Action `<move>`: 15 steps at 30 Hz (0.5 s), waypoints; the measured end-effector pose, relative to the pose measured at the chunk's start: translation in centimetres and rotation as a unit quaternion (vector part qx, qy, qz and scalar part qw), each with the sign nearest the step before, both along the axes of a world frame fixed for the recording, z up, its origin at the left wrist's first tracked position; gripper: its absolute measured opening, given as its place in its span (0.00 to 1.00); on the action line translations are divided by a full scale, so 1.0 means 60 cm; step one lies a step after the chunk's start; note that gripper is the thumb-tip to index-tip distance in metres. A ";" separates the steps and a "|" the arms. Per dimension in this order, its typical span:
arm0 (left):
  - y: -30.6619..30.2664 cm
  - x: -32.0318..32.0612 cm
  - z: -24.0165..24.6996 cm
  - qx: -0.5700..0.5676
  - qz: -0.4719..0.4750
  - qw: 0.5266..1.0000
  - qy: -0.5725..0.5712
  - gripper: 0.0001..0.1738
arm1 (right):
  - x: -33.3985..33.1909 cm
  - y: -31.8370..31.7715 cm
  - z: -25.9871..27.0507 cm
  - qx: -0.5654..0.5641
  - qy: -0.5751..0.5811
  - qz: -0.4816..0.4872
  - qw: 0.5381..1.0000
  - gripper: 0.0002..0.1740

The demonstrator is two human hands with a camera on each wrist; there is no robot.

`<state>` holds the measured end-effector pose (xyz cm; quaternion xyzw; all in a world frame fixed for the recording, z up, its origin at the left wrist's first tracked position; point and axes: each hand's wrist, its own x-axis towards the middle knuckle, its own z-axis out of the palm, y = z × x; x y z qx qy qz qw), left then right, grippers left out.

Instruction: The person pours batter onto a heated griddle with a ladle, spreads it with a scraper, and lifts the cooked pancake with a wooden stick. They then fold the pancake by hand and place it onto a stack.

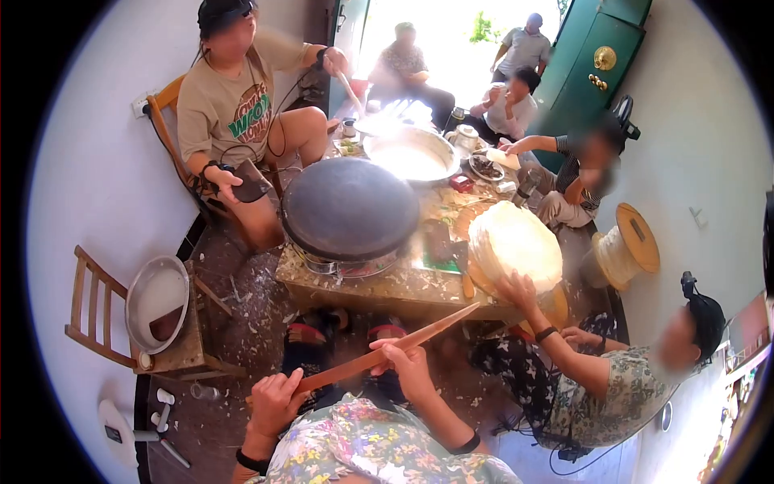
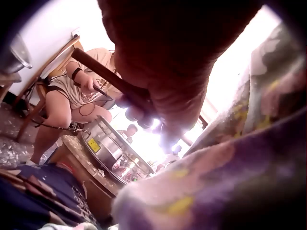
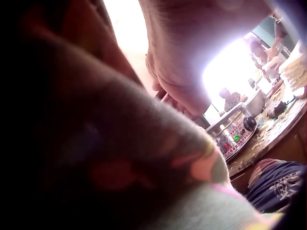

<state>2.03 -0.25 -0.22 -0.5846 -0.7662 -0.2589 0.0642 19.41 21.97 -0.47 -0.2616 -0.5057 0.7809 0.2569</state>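
Observation:
A long, flat wooden stick [image 1: 343,369] with a pointed tip slants up to the right across my lap. My left hand [image 1: 276,401] grips its lower end, and my right hand [image 1: 403,371] holds it nearer the middle, thumb on top. In the left wrist view the stick [image 2: 108,73] juts out past my dark, backlit left hand [image 2: 163,67]. The right wrist view shows my right hand [image 3: 184,57], with its fingers mostly hidden behind patterned cloth. Beyond the stick, a round dark griddle [image 1: 351,206] sits on the low wooden table [image 1: 363,290].
A stack of thin round flatbreads [image 1: 516,246] lies right of the griddle, another person's hand [image 1: 520,292] against it. A basin of pale batter [image 1: 413,157] stands behind. At left, a seated person [image 1: 242,105] holds a dark flat piece; a metal basin [image 1: 159,302] rests on a chair.

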 end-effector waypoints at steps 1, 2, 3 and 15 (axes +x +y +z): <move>0.000 0.000 0.002 -0.002 0.004 1.000 -0.001 0.23 | 0.002 0.000 0.003 -0.011 0.009 -0.012 1.000 0.15; -0.002 -0.002 0.001 -0.003 0.010 1.000 0.000 0.24 | 0.004 0.002 0.002 -0.011 0.016 -0.024 1.000 0.15; -0.005 -0.005 -0.001 -0.004 0.018 1.000 0.001 0.24 | 0.005 0.004 -0.001 -0.009 0.022 -0.035 0.999 0.15; -0.024 -0.008 -0.005 0.020 0.035 0.999 -0.007 0.29 | 0.002 0.006 -0.001 -0.022 0.042 -0.095 0.994 0.15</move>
